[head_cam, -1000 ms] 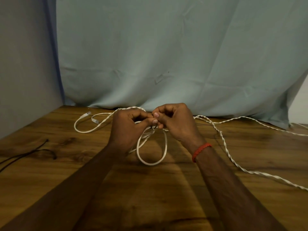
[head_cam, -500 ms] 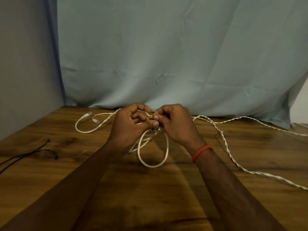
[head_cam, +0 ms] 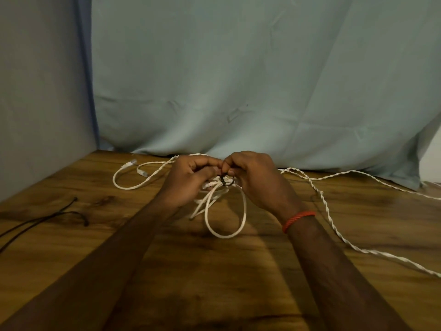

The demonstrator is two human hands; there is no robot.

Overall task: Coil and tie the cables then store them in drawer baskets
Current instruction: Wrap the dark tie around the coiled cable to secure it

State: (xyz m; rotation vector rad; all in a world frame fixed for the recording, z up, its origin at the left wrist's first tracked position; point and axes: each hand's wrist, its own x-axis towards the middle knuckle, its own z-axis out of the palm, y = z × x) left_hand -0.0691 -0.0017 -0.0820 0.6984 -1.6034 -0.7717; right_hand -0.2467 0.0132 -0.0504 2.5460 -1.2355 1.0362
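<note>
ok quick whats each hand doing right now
Left hand: fingers curled, gripping the coiled white cable at its gathered top.
Right hand: pinching the dark tie on that coil.

The dark tie (head_cam: 223,180) at mid-frame is too small to tell knot from twist. The left hand (head_cam: 188,180) hides where the white cable (head_cam: 244,211) gathers — the twisted cable (head_cam: 326,204) runs off the right edge, the black cord (head_cam: 71,212) off the left

Left hand (head_cam: 188,179), right hand (head_cam: 256,180) curled, pinching, close together; forearms converge.
</note>
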